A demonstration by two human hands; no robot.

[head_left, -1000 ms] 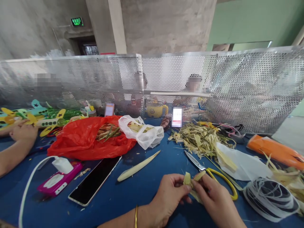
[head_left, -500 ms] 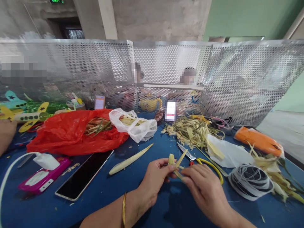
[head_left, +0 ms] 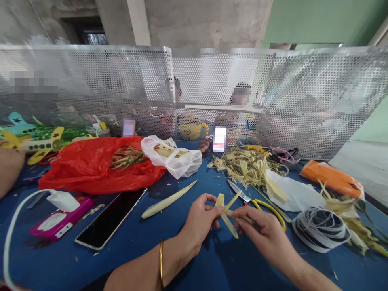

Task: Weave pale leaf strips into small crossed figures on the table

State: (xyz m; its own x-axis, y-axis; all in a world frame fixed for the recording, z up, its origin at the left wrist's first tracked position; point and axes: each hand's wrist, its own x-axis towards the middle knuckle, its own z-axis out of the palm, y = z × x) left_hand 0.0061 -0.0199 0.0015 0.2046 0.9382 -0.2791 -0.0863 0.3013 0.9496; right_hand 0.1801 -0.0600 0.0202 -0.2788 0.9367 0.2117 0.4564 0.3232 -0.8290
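Note:
Pale, folded corn husk strips (head_left: 229, 225) cross each other at my left hand (head_left: 198, 222), which pinches them between thumb and fingers. One end points up to the right and another hangs down toward the table. My right hand (head_left: 262, 226) is closed on the end of a strip reaching right from the crossing. A gold bangle (head_left: 161, 262) circles my left wrist. Just beyond my right hand lie scissors with yellow handles (head_left: 266, 209), partly behind its fingers. A rolled, pointed corn husk (head_left: 169, 201) rests on the blue table to the left of my hands.
A heap of shredded husk (head_left: 245, 165) lies behind the scissors; a spool of white cord (head_left: 321, 230) sits right. Left are a black phone (head_left: 110, 220), magenta power bank (head_left: 57, 226) and red bag (head_left: 81, 165). A perforated metal screen (head_left: 209, 76) stands behind. Another person's arm (head_left: 10, 167) shows far left.
My right hand has shifted its grip to the strip on the right. A strip end earlier by its fingers now hangs free below the crossing. The view has moved slightly.

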